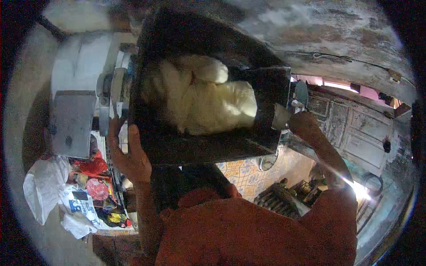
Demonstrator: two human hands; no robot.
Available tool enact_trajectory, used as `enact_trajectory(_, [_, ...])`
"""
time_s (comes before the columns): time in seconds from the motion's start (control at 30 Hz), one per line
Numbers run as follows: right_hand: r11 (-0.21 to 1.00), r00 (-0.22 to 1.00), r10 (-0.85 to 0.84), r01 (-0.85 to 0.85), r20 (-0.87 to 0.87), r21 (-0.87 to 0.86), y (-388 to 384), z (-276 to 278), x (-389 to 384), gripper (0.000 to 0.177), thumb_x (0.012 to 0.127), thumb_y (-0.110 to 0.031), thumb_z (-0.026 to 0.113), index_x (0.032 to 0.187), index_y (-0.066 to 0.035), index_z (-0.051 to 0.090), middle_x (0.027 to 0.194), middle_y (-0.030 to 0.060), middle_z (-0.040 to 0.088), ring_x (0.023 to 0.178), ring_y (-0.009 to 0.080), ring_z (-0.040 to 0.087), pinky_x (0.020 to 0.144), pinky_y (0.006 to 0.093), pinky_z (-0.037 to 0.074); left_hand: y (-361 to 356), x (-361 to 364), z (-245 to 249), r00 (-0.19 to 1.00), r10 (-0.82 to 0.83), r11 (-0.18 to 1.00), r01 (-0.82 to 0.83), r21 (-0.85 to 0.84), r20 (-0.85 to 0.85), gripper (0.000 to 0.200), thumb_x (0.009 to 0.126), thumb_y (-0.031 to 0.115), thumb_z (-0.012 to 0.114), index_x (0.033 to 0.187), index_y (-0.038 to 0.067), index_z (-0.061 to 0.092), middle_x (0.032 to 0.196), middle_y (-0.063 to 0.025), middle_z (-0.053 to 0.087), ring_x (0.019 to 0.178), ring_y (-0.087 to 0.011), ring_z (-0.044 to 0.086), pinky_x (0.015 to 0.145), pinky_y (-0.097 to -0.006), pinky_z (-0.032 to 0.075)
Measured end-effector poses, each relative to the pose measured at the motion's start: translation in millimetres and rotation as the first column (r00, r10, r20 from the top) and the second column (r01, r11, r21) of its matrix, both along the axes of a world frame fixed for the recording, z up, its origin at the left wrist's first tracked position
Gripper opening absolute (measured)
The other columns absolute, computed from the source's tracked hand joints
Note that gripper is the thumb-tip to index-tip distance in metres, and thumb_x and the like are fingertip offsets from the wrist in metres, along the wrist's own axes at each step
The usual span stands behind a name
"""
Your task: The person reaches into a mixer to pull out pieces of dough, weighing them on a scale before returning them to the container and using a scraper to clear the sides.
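Observation:
A dark box (204, 153) stands before me with a large mass of pale dough (213, 104) inside. At its left edge is my left hand (131, 155), its thumb and fingers apart beside the box's outer side; nothing shows in its grasp. My right hand (304, 124) is closed at the box's right end on a flat metal scraper (281, 117). The scraper's blade points left over the rim, apart from the dough. The handle is mostly hidden by my fingers.
Plastic bags (80, 206) and a red bag (94, 164) lie at the lower left, below a grey metal panel (73, 124). Patterned tiles (246, 175) show beneath the box. A worn wooden door (359, 133) is at the right.

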State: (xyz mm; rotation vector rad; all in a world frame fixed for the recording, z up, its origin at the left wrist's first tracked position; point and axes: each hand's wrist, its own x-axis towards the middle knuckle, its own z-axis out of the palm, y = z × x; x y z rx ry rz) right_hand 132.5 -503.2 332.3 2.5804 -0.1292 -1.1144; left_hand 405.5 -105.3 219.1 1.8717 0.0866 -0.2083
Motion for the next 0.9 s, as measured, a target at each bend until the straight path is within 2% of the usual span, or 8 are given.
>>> enact_trajectory(0.13, [0.954,0.942,-0.221,0.155,-0.251,-0.257,26.0,4.6,38.8,0.013,0.074,-0.021,0.064,0.075,-0.009,0.07,0.075,0.0151,0.068,0.068,0.0317,0.067,0.058,0.0469,0.054,1.7,2.4,-3.1,0.999,-0.045,0.996,0.044,0.077,0.012,0.046,0.087,0.018,0.067,0.128,0.0,0.053,0.122,-0.0132,0.059,0.113,-0.0248,0.054,0.1,-0.0382,0.039])
enact_trajectory(0.2, [0.978,0.96,-0.114,0.063,-0.256,-0.199,39.1,13.5,48.6,0.015,0.075,-0.021,0.063,0.075,-0.008,0.071,0.075,0.0141,0.068,0.069,0.0303,0.067,0.057,0.047,0.053,0.3,-0.2,-0.1,1.0,-0.014,1.0,0.015,0.014,-0.027,0.045,0.087,0.017,0.067,0.127,0.0,0.053,0.122,-0.0133,0.059,0.114,-0.0249,0.053,0.101,-0.0383,0.039])
enact_trajectory(0.27, [0.935,0.932,-0.253,0.167,-0.26,-0.311,19.6,-18.9,28.4,0.017,0.076,-0.022,0.063,0.076,-0.008,0.071,0.076,0.0136,0.068,0.071,0.0294,0.068,0.057,0.0466,0.053,-1.8,1.6,0.7,1.0,-0.003,1.0,0.004,0.006,-0.025,0.044,0.086,0.017,0.067,0.126,0.0,0.054,0.122,-0.0135,0.059,0.114,-0.0249,0.053,0.101,-0.0384,0.039])
enact_trajectory(0.43, [0.976,0.974,-0.186,0.198,0.127,-0.088,3.8,-180.8,-5.9,0.016,0.077,-0.022,0.062,0.08,-0.008,0.07,0.077,0.0133,0.068,0.072,0.029,0.067,0.06,0.0465,0.052,3.4,1.2,0.0,0.994,-0.08,0.991,0.072,0.112,0.077,0.042,0.086,0.015,0.067,0.124,0.0,0.056,0.122,-0.0134,0.059,0.116,-0.0245,0.052,0.101,-0.039,0.039])
enact_trajectory(0.53, [0.982,0.985,-0.15,0.16,0.09,-0.105,-28.9,-132.7,50.2,0.017,0.078,-0.022,0.062,0.082,-0.008,0.069,0.078,0.0131,0.067,0.072,0.0288,0.067,0.061,0.0464,0.052,3.7,0.8,-3.2,0.994,-0.065,0.991,0.053,0.126,0.094,0.043,0.085,0.015,0.067,0.124,0.0,0.056,0.121,-0.0132,0.059,0.116,-0.0247,0.053,0.102,-0.0395,0.038])
enact_trajectory(0.63, [0.979,0.992,-0.126,0.123,-0.008,-0.165,-45.3,-51.8,108.7,0.017,0.078,-0.022,0.062,0.085,-0.008,0.069,0.079,0.0129,0.067,0.073,0.0286,0.066,0.063,0.0463,0.052,-3.2,-0.7,0.0,0.999,0.048,0.998,-0.047,-0.037,0.017,0.043,0.084,0.015,0.067,0.123,0.0,0.056,0.119,-0.013,0.06,0.115,-0.0252,0.053,0.103,-0.0403,0.037])
enact_trajectory(0.8, [0.989,0.965,-0.033,0.068,0.259,-0.128,-77.0,-162.4,97.7,0.018,0.079,-0.021,0.061,0.089,-0.008,0.068,0.081,0.0126,0.067,0.073,0.0283,0.066,0.065,0.0462,0.051,3.1,4.0,5.1,0.998,-0.031,0.996,0.027,0.081,0.047,0.044,0.084,0.014,0.068,0.123,-0.001,0.056,0.119,-0.0134,0.06,0.115,-0.025,0.053,0.103,-0.0395,0.036])
enact_trajectory(0.9, [0.991,0.978,-0.051,0.075,0.203,-0.109,-76.3,-130.7,119.6,0.019,0.079,-0.021,0.061,0.091,-0.008,0.067,0.082,0.0124,0.066,0.074,0.0281,0.065,0.067,0.0461,0.051,6.2,5.6,-1.9,0.994,-0.025,0.997,0.018,0.068,0.11,0.043,0.084,0.013,0.068,0.123,-0.001,0.056,0.119,-0.0135,0.06,0.115,-0.0248,0.053,0.103,-0.0392,0.036])
